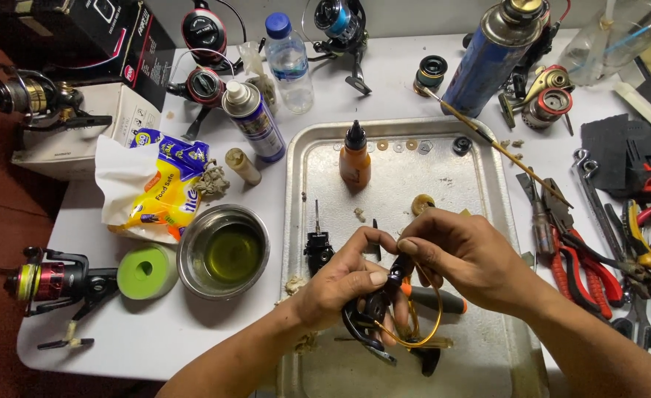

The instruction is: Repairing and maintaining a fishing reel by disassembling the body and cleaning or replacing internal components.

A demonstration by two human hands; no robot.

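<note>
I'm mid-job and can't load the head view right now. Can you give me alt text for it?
Over a metal tray, the left hand and right hand together hold a dark fishing reel body with a gold bail wire. An orange dropper bottle stands upright in the tray. Left of it sits a steel bowl of yellowish liquid; pliers lie to the right.

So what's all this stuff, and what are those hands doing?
The picture comes from a camera worn on a person's head, looking down at their own two bare hands. The left hand and right hand together hold a dark fishing reel part with a thin gold wire loop, above a metal tray. On the tray stands a small orange bottle. Beside it sit a steel bowl of yellowish liquid, a spray can, a water bottle, pliers and several other fishing reels on the white table.
</note>
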